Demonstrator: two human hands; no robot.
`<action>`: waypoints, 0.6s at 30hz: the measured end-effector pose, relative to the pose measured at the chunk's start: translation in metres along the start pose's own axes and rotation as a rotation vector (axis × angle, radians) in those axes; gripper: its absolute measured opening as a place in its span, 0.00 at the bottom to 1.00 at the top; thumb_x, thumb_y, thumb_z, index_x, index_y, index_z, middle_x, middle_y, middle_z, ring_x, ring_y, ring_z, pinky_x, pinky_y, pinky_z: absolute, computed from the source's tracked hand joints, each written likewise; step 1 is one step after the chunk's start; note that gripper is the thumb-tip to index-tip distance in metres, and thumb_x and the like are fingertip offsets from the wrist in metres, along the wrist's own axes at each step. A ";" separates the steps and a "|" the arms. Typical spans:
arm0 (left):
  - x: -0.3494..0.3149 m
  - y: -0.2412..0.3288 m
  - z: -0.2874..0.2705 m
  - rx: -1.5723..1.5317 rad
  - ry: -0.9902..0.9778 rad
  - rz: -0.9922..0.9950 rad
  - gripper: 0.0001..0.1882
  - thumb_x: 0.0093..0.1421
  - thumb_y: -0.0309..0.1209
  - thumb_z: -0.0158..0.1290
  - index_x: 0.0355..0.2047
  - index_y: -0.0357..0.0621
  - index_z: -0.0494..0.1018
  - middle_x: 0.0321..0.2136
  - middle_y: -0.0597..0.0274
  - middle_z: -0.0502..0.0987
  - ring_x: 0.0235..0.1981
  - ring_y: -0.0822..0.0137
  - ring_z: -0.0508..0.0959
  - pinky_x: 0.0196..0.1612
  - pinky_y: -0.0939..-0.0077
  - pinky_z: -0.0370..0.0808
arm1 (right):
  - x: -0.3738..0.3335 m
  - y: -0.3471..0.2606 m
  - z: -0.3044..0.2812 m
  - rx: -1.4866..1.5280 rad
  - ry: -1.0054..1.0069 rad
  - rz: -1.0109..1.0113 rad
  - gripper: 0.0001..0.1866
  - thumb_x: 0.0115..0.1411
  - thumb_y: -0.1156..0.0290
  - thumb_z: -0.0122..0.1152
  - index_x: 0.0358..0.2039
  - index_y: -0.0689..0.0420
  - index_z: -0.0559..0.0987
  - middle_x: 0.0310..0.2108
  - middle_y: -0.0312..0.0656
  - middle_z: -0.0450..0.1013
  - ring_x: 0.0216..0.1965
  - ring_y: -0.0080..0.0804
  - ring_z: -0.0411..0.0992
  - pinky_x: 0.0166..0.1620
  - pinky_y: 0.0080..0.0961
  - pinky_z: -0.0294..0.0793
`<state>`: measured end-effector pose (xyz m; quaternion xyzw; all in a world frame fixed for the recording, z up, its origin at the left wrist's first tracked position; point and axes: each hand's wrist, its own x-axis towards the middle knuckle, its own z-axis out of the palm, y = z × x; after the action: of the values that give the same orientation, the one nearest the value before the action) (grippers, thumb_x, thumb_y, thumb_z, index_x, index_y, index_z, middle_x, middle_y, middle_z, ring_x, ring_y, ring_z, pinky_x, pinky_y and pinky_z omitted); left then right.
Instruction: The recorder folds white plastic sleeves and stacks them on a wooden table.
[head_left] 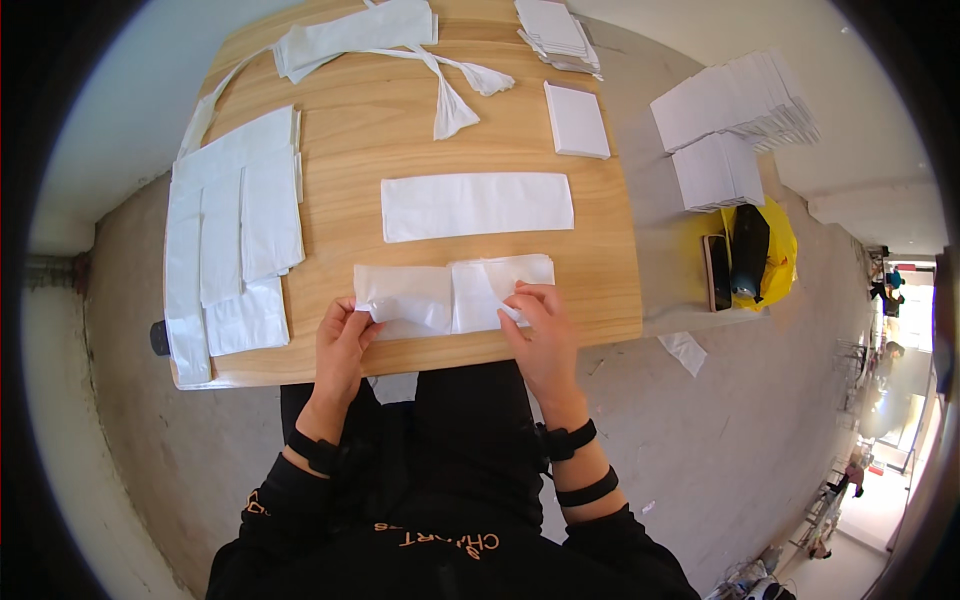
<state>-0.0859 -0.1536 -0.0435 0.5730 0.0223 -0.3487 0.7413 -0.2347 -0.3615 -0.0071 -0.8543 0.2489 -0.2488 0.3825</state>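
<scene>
At the table's near edge lies a white plastic bag (408,290), spread crosswise between my hands, its left part slightly puffed and translucent. My left hand (341,345) is closed, thumb and fingers pinching the bag's left edge. Toward the bag's right end, my right hand (540,335) pinches a thin turned-up flap (505,285) of white material. A fold or seam runs across the middle; whether the two halves are one piece I cannot tell. Just beyond lies a flat, oblong white bag (478,206), which neither hand touches.
Overlapping white bags (245,215) cover the left side of the wooden table (340,200). More white bags (355,40) and knotted strips (455,110) lie at the far side. White boxes (577,120) stand at right. Beyond them are stacked boxes (735,100), a yellow bag (780,255) and a phone (716,272).
</scene>
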 end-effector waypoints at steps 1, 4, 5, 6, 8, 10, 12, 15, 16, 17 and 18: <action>0.000 0.000 0.000 0.009 -0.002 0.003 0.05 0.67 0.26 0.44 0.42 0.42 0.68 0.41 0.63 0.75 0.44 0.71 0.75 0.52 0.73 0.73 | -0.001 0.004 0.000 -0.032 -0.053 0.005 0.09 0.50 0.77 0.67 0.33 0.55 0.78 0.42 0.41 0.71 0.47 0.40 0.74 0.45 0.32 0.74; 0.000 -0.002 -0.002 0.005 -0.002 0.002 0.05 0.68 0.26 0.44 0.42 0.42 0.69 0.41 0.63 0.75 0.44 0.72 0.75 0.51 0.74 0.73 | 0.001 0.003 -0.004 -0.067 -0.155 -0.039 0.11 0.50 0.75 0.67 0.35 0.55 0.78 0.42 0.41 0.71 0.49 0.40 0.72 0.46 0.32 0.74; 0.001 -0.002 -0.002 -0.007 -0.004 0.002 0.06 0.67 0.27 0.45 0.42 0.41 0.69 0.41 0.63 0.75 0.43 0.73 0.75 0.51 0.75 0.73 | 0.001 0.004 -0.005 -0.066 -0.155 -0.038 0.11 0.50 0.75 0.67 0.35 0.55 0.78 0.42 0.41 0.71 0.49 0.40 0.72 0.46 0.32 0.74; 0.001 -0.002 -0.002 -0.007 -0.003 0.001 0.06 0.67 0.27 0.45 0.42 0.41 0.69 0.41 0.63 0.75 0.43 0.73 0.75 0.51 0.75 0.73 | 0.002 0.005 -0.006 -0.056 -0.189 -0.060 0.11 0.50 0.74 0.67 0.35 0.54 0.78 0.42 0.41 0.71 0.49 0.40 0.72 0.46 0.33 0.74; 0.001 -0.002 -0.002 -0.014 -0.009 0.004 0.06 0.67 0.27 0.45 0.42 0.41 0.69 0.41 0.63 0.75 0.44 0.73 0.75 0.51 0.75 0.73 | 0.002 0.010 -0.010 -0.045 -0.223 -0.082 0.12 0.50 0.74 0.67 0.36 0.54 0.77 0.43 0.42 0.71 0.50 0.41 0.71 0.46 0.33 0.74; 0.000 -0.001 0.000 -0.013 -0.006 0.005 0.06 0.67 0.27 0.45 0.42 0.41 0.69 0.41 0.63 0.75 0.44 0.73 0.75 0.51 0.75 0.73 | 0.003 0.018 -0.014 -0.030 -0.087 -0.091 0.11 0.52 0.75 0.65 0.37 0.55 0.78 0.42 0.43 0.71 0.46 0.42 0.72 0.45 0.34 0.73; 0.000 0.000 0.000 -0.012 -0.003 0.005 0.05 0.67 0.27 0.45 0.42 0.41 0.69 0.41 0.63 0.75 0.44 0.72 0.75 0.51 0.74 0.73 | 0.005 0.021 -0.019 -0.057 -0.036 0.003 0.12 0.52 0.75 0.64 0.39 0.56 0.78 0.43 0.44 0.70 0.46 0.43 0.71 0.46 0.35 0.72; 0.000 -0.002 -0.001 -0.004 -0.013 0.012 0.05 0.67 0.26 0.45 0.42 0.41 0.69 0.41 0.63 0.75 0.44 0.72 0.75 0.51 0.74 0.73 | 0.009 0.031 -0.023 -0.166 0.033 0.064 0.14 0.53 0.75 0.63 0.42 0.57 0.78 0.43 0.46 0.69 0.45 0.44 0.69 0.46 0.36 0.70; 0.000 -0.002 -0.001 -0.003 -0.010 0.012 0.05 0.67 0.26 0.45 0.42 0.41 0.69 0.41 0.63 0.75 0.44 0.72 0.75 0.52 0.74 0.73 | 0.011 0.036 -0.022 -0.249 0.050 0.028 0.15 0.53 0.75 0.63 0.43 0.58 0.78 0.43 0.47 0.68 0.45 0.44 0.68 0.46 0.37 0.69; 0.000 -0.001 -0.001 -0.003 -0.008 0.012 0.06 0.67 0.26 0.45 0.42 0.41 0.69 0.41 0.63 0.75 0.44 0.72 0.75 0.52 0.74 0.73 | 0.013 0.038 -0.023 -0.249 0.051 0.028 0.15 0.53 0.75 0.63 0.43 0.58 0.78 0.43 0.47 0.68 0.45 0.44 0.68 0.46 0.37 0.69; 0.001 -0.002 -0.002 -0.002 -0.009 0.013 0.06 0.67 0.26 0.45 0.42 0.41 0.69 0.41 0.63 0.75 0.44 0.72 0.75 0.52 0.74 0.73 | 0.015 0.040 -0.023 -0.272 0.019 0.025 0.17 0.52 0.75 0.64 0.44 0.58 0.78 0.43 0.47 0.68 0.45 0.45 0.68 0.47 0.37 0.69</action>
<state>-0.0859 -0.1526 -0.0458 0.5708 0.0155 -0.3463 0.7443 -0.2469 -0.4061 -0.0217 -0.8927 0.2946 -0.2162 0.2638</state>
